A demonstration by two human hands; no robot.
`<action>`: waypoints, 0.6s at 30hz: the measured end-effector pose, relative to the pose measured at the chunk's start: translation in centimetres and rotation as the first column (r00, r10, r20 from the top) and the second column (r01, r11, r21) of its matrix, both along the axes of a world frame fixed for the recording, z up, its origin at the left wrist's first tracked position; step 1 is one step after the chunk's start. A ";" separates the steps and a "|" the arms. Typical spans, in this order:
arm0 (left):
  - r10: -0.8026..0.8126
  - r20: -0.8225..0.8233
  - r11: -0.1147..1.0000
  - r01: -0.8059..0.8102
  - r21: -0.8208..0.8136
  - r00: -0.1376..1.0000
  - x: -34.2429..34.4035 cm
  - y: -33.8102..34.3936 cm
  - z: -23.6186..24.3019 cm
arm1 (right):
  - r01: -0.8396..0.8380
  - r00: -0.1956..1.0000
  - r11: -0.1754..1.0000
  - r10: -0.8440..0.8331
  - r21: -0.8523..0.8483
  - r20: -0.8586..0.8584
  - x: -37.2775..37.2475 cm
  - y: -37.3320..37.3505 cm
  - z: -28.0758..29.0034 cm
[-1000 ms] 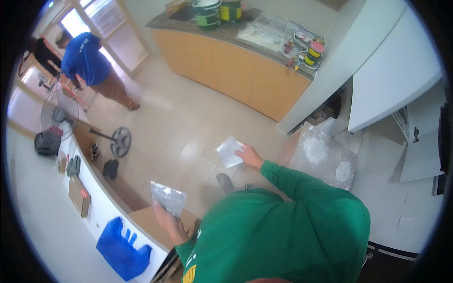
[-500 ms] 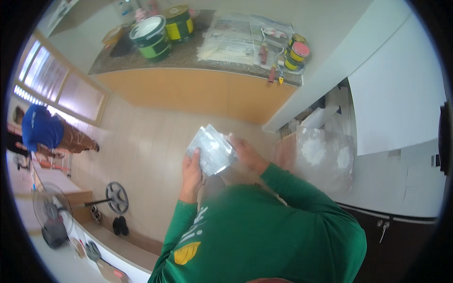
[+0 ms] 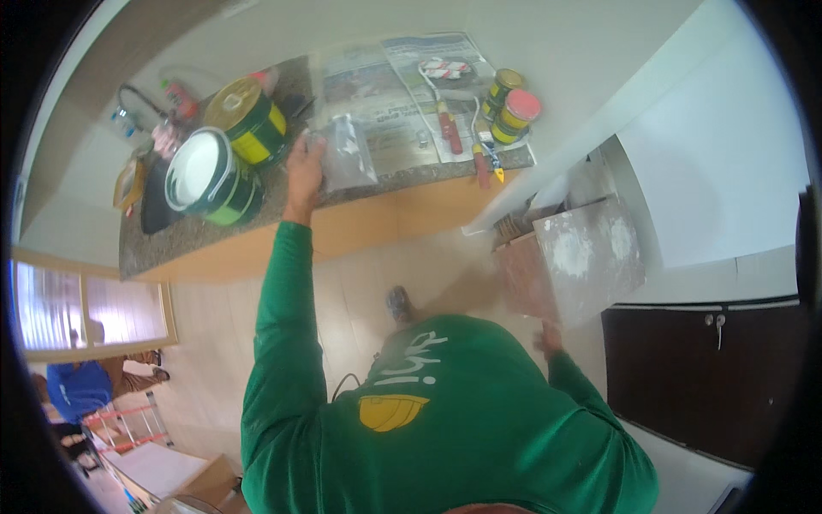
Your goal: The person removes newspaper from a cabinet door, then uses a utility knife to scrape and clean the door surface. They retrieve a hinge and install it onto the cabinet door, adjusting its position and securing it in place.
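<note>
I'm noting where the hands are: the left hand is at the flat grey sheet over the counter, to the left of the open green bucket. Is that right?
Not quite: the left hand is at the flat grey sheet over the counter, but to the right of the open green bucket, as the head view shows.

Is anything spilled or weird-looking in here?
Yes, the brownish panel on the right has uneven white patches. They look odd against its darker surface, but I can't tell if they're spills or smears. The white-topped green bucket near the left hand stands upright.
</note>
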State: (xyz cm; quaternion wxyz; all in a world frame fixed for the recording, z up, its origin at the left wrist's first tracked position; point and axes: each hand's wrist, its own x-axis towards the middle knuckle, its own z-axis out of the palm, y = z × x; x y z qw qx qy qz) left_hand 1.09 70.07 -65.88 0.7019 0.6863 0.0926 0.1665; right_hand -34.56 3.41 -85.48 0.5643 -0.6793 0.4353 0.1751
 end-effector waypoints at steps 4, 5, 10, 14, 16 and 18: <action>0.025 -0.136 0.970 0.009 0.245 0.990 6.4 0.6 0.2 | 0.015 0.966 0.997 -0.036 -0.082 -0.256 -17.8 -1.0 -4.5; 0.040 -0.152 0.904 0.029 0.426 0.987 8.2 -1.2 -0.3 | -0.202 0.944 0.960 0.138 -0.192 -0.300 -25.3 -1.4 -6.9; 0.102 -0.122 0.557 0.045 0.830 0.987 9.5 2.0 -3.5 | -0.165 0.915 0.977 0.100 -0.135 -0.391 -35.2 3.0 -6.3; 0.323 0.086 0.337 -0.199 0.920 0.943 4.2 0.2 1.3 | 0.425 0.858 0.901 -0.370 0.088 -0.356 -29.3 4.2 1.0; 0.274 0.198 0.429 -0.304 0.851 0.941 1.9 -8.6 4.7 | 0.577 0.785 0.810 -0.514 0.106 -0.346 -28.7 5.0 3.2; 0.149 0.260 0.509 -0.299 0.807 0.954 -2.1 -14.6 4.3 | 0.612 0.773 0.788 -0.580 0.064 -0.255 -30.4 2.4 1.2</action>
